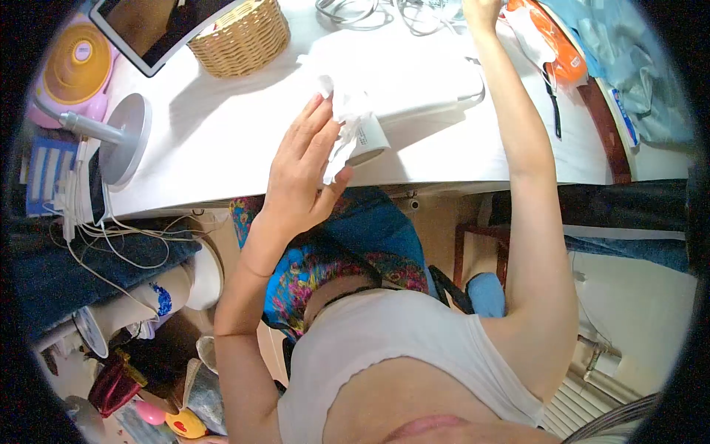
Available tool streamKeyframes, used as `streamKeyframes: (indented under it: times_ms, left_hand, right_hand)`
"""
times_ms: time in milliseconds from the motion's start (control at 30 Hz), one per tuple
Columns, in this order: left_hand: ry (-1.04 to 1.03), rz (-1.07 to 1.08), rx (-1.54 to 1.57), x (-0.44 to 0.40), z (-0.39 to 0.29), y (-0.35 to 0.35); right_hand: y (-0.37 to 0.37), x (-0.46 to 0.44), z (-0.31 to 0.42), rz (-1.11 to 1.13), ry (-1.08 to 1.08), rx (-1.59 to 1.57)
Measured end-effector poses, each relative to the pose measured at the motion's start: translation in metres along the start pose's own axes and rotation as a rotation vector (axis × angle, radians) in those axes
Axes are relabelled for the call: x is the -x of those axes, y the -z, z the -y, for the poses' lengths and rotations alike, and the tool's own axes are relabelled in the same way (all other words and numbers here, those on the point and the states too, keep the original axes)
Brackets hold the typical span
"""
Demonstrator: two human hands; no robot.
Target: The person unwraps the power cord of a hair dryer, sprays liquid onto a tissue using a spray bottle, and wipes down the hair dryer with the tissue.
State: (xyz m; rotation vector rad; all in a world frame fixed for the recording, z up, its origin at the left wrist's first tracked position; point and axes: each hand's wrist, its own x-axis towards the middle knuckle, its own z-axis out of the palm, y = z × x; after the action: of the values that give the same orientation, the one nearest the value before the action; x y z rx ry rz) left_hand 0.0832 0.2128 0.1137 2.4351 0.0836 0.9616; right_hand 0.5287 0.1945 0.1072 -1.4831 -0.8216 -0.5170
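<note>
My left hand (302, 159) is over the front part of the white table (222, 133), fingers stretched and thumb apart. Crumpled thin white material (346, 122) touches its fingers; whether it is tissue or plastic I cannot tell. Just right of it lies a white cylindrical object (370, 140) with small print, tilted near the table edge. Behind that is a bright white, overexposed object (436, 78). My right hand (482, 13) reaches to the top of the view, beside white cables (421, 18); its fingers are cut off by the frame edge.
At the back left are a wicker basket (244, 41), a white-framed screen (148, 37), a grey round stand (127, 140) and a pink-yellow round device (74, 66). An orange package (551, 44), black strap (553, 103) and blue plastic (643, 74) lie right. Cables hang at left.
</note>
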Motion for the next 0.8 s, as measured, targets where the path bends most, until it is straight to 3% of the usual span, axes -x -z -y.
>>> streamKeyframes:
  times_ms: [67, 233, 300, 333, 467, 533, 600, 667, 800]
  left_hand:
    - [-0.013, 0.001, -0.017, -0.001, -0.002, -0.003]
    - [-0.021, -0.053, -0.051, 0.002, 0.008, -0.013]
    - [-0.028, -0.069, -0.043, 0.004, 0.010, -0.015]
    - [-0.031, -0.078, -0.041, 0.004, 0.011, -0.016]
    - [-0.028, -0.111, -0.036, 0.004, 0.010, -0.017]
    - [-0.049, -0.151, -0.047, 0.005, 0.013, -0.021]
    - [-0.065, -0.145, -0.075, 0.006, 0.013, -0.020]
    - [-0.084, -0.130, -0.103, 0.006, 0.013, -0.019]
    - [-0.163, -0.053, -0.099, 0.009, 0.000, -0.012]
  right_hand:
    - [-0.002, -0.001, 0.003, -0.017, 0.010, 0.199]
    - [0.000, -0.004, -0.025, -0.034, 0.100, 0.295]
    - [0.001, 0.001, -0.032, -0.044, 0.020, 0.365]
    - [0.003, 0.003, -0.024, -0.049, -0.019, 0.400]
    - [0.024, 0.030, 0.085, 0.014, 0.235, 0.054]
    - [0.035, 0.066, 0.148, 0.426, 0.265, -0.099]
    - [0.039, 0.107, 0.166, 1.017, 0.495, -0.015]
    - [0.041, 0.135, 0.197, 1.110, 0.541, 0.122]
    - [0.041, 0.145, 0.181, 1.155, 0.486, 0.148]
